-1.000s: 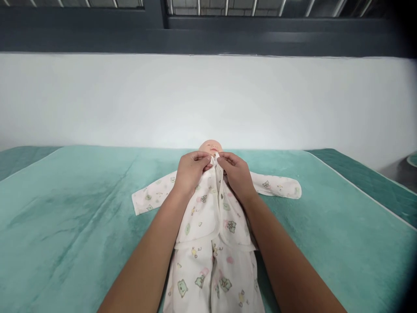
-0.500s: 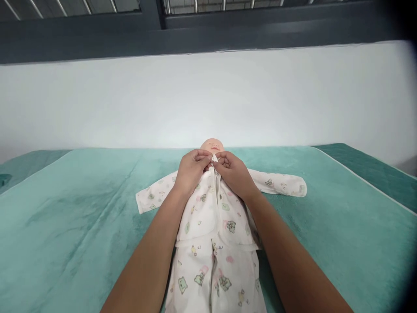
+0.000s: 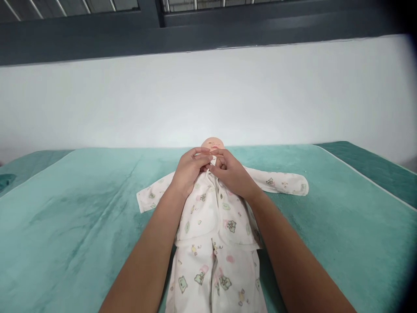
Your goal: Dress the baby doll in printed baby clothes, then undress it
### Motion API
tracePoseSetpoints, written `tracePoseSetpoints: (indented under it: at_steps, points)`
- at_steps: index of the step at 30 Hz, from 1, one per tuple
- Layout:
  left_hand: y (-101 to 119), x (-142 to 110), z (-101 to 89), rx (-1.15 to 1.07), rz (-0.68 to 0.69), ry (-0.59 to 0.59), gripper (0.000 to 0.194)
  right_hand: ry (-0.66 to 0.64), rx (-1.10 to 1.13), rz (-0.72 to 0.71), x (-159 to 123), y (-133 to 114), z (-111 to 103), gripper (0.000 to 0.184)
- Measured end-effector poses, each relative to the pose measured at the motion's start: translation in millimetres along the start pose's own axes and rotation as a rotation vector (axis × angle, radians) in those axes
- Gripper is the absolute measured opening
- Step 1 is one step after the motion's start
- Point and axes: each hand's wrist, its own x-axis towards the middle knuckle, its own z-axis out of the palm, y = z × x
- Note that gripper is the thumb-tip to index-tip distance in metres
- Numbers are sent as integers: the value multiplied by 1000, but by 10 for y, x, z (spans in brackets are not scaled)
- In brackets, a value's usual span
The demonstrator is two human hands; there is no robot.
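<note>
A baby doll (image 3: 213,142) lies on its back, its head at the far end. It wears a white baby jacket (image 3: 200,217) printed with small animals, its sleeves spread to both sides. Matching trousers (image 3: 224,280) lie below the hem. At the collar, my left hand (image 3: 191,169) pinches one edge of the jacket front between thumb and fingers. My right hand (image 3: 232,171) is closed on the other edge, its fingertips meeting those of the left hand under the doll's chin. The fingers hide most of the collar and any fastener there.
A green plush cover (image 3: 81,208) spreads beneath the doll, with a darker green strip (image 3: 374,169) along the right side. Behind the bed rises a white wall (image 3: 195,100). Above it runs a dark window frame (image 3: 97,37) with metal bars.
My hands have drawn together at the collar. The two jacket edges, apart a second ago, now meet at the top. The view has tilted slightly.
</note>
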Motion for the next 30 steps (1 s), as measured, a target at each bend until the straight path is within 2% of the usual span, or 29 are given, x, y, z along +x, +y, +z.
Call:
tracePoseSetpoints:
  at_steps: [3,7,13,17,22,25,30]
  points:
    - [7,0,9,41,0,12,28,-8,67,-7,-8,-5,-3,40]
    - [-39,24,33,301,113,110,21,72,240,2,16,55,-15,39]
    - [-101,68,32,649,259,173,17,199,340,-28,66,175,-5,22]
    - [-97,30,49,805,328,204,16,267,196,-52,-30,136,51,15]
    - [-113,-80,53,882,405,104,29,298,-179,-42,-212,84,78,24]
    - [-144,-126,30,904,374,62,33,277,-233,-48,-251,105,56,25]
    - [-180,-133,-12,821,367,30,35,214,-292,-58,-225,102,31,28]
